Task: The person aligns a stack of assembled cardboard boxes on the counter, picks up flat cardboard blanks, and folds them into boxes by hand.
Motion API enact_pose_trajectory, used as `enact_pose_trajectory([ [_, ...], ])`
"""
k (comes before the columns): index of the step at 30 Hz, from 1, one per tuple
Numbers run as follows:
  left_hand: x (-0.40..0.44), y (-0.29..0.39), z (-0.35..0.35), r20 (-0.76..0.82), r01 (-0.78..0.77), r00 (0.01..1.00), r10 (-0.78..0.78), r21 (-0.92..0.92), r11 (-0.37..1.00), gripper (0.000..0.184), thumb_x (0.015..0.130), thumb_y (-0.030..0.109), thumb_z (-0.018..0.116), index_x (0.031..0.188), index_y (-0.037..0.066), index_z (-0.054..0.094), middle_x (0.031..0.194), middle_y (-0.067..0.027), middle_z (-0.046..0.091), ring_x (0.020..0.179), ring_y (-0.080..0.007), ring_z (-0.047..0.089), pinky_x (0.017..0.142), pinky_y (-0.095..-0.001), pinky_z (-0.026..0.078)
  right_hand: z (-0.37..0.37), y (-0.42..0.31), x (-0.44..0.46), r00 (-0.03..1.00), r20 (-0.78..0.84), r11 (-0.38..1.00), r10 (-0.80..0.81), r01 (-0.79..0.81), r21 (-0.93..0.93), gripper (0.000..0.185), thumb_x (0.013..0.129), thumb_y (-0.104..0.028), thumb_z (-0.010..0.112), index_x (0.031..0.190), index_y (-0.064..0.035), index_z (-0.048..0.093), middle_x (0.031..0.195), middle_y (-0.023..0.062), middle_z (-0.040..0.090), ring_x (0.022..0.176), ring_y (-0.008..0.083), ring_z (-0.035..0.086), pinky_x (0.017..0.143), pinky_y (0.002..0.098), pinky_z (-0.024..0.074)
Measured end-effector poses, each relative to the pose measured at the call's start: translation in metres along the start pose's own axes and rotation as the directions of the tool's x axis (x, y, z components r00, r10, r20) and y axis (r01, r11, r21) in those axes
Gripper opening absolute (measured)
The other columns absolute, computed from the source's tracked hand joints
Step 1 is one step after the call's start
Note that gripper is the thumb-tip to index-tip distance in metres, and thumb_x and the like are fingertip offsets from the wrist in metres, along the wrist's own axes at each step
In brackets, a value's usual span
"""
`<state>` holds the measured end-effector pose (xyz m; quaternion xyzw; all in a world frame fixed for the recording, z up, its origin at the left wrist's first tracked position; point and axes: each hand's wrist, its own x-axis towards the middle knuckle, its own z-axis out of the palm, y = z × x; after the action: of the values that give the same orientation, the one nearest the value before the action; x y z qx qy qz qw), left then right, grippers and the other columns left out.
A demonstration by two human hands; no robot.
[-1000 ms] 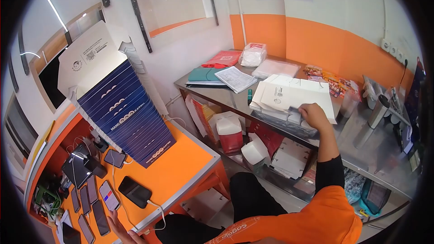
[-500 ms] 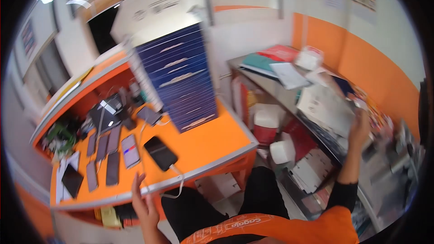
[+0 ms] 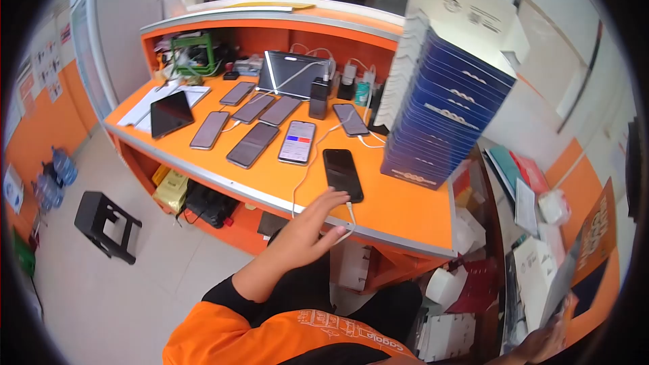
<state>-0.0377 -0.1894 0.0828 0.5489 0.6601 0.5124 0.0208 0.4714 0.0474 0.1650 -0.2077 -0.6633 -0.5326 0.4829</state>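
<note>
My left hand is open, fingers spread, at the front edge of the orange desk. Its fingertips are at the lower end of a black phone, beside a white charging cable. My right hand, low at the right, grips a printed orange and dark blue carton sheet by its lower part; some of its fingers are hidden. White carton sheets lie beside it on the side table. A tall stack of blue folded cartons stands on the desk's right end. A lit phone lies left of the black phone.
Several more phones, a dark tablet on papers and a laptop with cables are on the desk. A black stool stands on the floor at left. Folders lie on the side table, with boxes below it.
The view has swung left toward the desk. My left hand has moved over the desk edge to the black phone. My right hand has raised the carton sheet from the side table's pile.
</note>
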Motion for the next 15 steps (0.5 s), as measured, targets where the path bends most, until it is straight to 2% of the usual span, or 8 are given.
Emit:
enact_pose_trajectory([
  [1,0.001,0.003,0.002,-0.029,-0.067,0.997,0.066,-0.053,0.996,0.051,0.099,0.023,0.06,0.145,0.002,0.047,0.149,-0.0188,0.05,0.147,-0.0398,0.038,0.118,-0.0496,0.033,-0.01,-0.018,0.007,0.998,0.055,0.995,-0.042,0.036,0.097,0.043,0.096,-0.003,0.052,0.139,-0.0039,0.057,0.085,0.0236,0.07,0.064,0.0379,0.067,0.057,0.052,0.0527],
  [3,0.002,0.01,0.006,-0.088,-0.208,0.977,0.196,-0.15,0.967,0.053,0.101,0.026,0.058,0.145,0.001,0.046,0.149,-0.0196,0.05,0.146,-0.0384,0.04,0.118,-0.0482,0.033,-0.034,-0.067,0.106,0.94,0.21,0.853,-0.268,0.13,0.506,0.014,0.094,-0.002,0.056,0.089,0.0024,0.069,0.072,0.0198,0.064,0.052,0.0346,0.055,0.05,0.0454,0.0483],
  [5,0.005,0.017,0.008,-0.113,-0.295,0.954,0.276,-0.224,0.929,0.053,0.103,0.033,0.051,0.143,-0.001,0.048,0.147,-0.0208,0.052,0.142,-0.0368,0.045,0.116,-0.0459,0.035,-0.016,-0.075,0.088,0.915,0.227,0.52,-0.332,-0.023,0.854,0.007,0.09,0.0,0.063,0.091,0.0031,0.069,0.074,0.0192,0.066,0.052,0.0335,0.055,0.049,0.0408,0.0482],
  [6,0.006,0.024,0.008,-0.104,-0.318,0.948,0.301,-0.284,0.904,0.052,0.103,0.033,0.05,0.142,-0.001,0.049,0.146,-0.0209,0.052,0.141,-0.0368,0.046,0.115,-0.0454,0.036,-0.019,-0.073,0.081,0.793,0.41,0.476,-0.45,-0.175,0.862,0.017,0.085,-0.001,0.07,0.102,0.0017,0.069,0.081,0.0192,0.068,0.055,0.0326,0.058,0.051,0.0387,0.0493],
  [7,0.007,0.03,0.008,-0.097,-0.34,0.94,0.327,-0.344,0.875,0.052,0.104,0.034,0.049,0.142,-0.002,0.05,0.145,-0.0209,0.053,0.14,-0.0368,0.047,0.115,-0.045,0.036,-0.018,-0.096,0.095,0.877,0.244,0.442,-0.414,-0.04,0.896,0.02,0.085,-0.004,0.072,0.105,-0.0021,0.07,0.083,0.0187,0.069,0.058,0.0324,0.061,0.052,0.0385,0.0501],
  [10,0.006,0.051,0.011,0.304,-0.066,0.904,0.301,-0.597,0.799,0.049,0.106,0.035,0.047,0.137,-0.003,0.052,0.135,-0.0201,0.058,0.125,-0.0322,0.058,0.104,-0.0398,0.045,-0.014,-0.135,0.119,0.775,0.268,0.247,-0.572,-0.149,0.958,0.024,0.081,-0.004,0.075,0.104,-0.0048,0.069,0.084,0.0141,0.069,0.064,0.0317,0.064,0.055,0.0393,0.052],
  [13,0.006,0.052,0.029,0.75,0.253,0.579,0.32,-0.539,0.804,0.049,0.107,0.038,0.051,0.136,-0.001,0.053,0.133,-0.0181,0.059,0.12,-0.0297,0.061,0.097,-0.0386,0.05,-0.011,-0.179,0.117,0.691,0.312,0.199,-0.652,-0.241,0.95,0.019,0.083,-0.01,0.076,0.099,-0.0065,0.067,0.086,0.0097,0.066,0.069,0.0291,0.065,0.057,0.0373,0.0514],
  [15,-0.002,0.051,0.039,0.788,0.08,0.514,0.338,-0.437,0.896,0.042,0.105,0.035,0.054,0.131,0.002,0.059,0.116,-0.0175,0.068,0.107,-0.0309,0.067,0.088,-0.0394,0.052,-0.007,-0.204,0.113,0.675,0.314,0.21,-0.667,-0.234,0.949,0.02,0.085,-0.015,0.077,0.101,-0.0077,0.067,0.086,0.0082,0.064,0.07,0.0281,0.064,0.058,0.0364,0.0515],
])
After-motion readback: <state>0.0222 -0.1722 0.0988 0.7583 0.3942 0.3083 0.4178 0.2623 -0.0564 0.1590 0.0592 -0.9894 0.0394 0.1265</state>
